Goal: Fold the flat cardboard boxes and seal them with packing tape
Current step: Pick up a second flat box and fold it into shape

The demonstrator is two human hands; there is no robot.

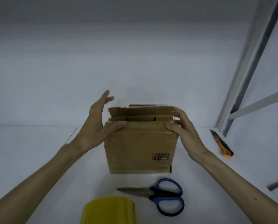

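Cardboard box (pixel 139 146) stands with left hand (pixel 94 126) splayed at its top edge, right hand (pixel 185 131) gripping the corner.

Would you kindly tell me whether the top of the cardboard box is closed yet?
Open: the cardboard box has its far flap standing up, small side flaps folded in, and a gap showing between them.

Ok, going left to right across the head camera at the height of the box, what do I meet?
left hand → cardboard box → right hand → utility knife. The tape roll and the scissors lie nearer than that line, so they are left out.
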